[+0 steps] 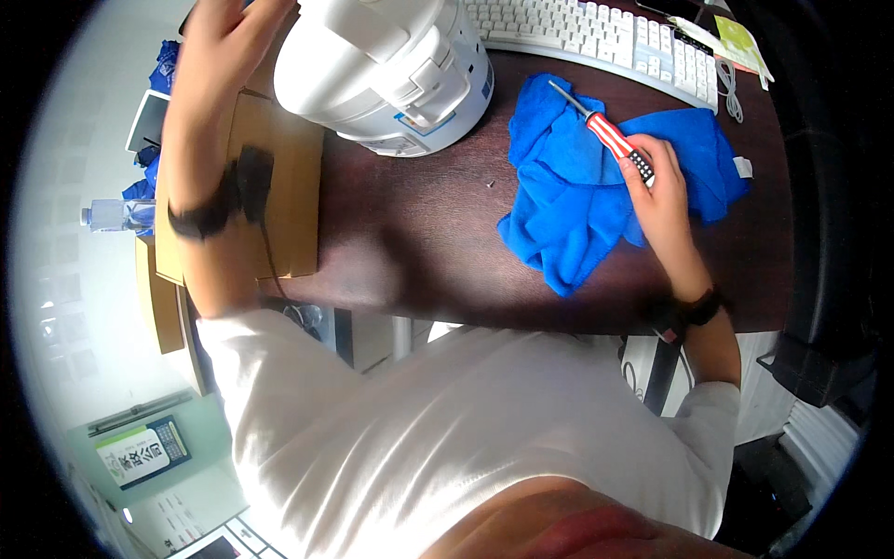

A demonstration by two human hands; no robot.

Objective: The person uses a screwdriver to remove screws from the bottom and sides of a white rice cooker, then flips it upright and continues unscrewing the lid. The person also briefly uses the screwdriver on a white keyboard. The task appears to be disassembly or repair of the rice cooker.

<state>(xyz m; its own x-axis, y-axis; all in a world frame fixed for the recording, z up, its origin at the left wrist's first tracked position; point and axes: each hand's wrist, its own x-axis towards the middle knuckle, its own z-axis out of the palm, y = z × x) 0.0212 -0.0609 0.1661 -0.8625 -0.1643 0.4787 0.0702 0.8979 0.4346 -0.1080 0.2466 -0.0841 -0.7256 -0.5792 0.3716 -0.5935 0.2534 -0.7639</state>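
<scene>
My left hand (223,37) is raised at the top left beside the white rice cooker (372,84), with its fingers partly cut off by the frame's edge, so I cannot tell what they hold. My right hand (661,191) is closed on the handle of a screwdriver (610,135) with red and white stripes and a dotted dark end. The metal shaft points up and left over a rumpled blue cloth (554,224), which lies on the dark wooden desk (391,205) under that hand.
A white keyboard (605,47), a coiled cable (729,93) and a yellow-green packet (740,42) lie along the back. At the left are a cardboard box (289,186), a water bottle (116,214) and blue bundles (160,70). A black chair-like edge (819,279) borders the right.
</scene>
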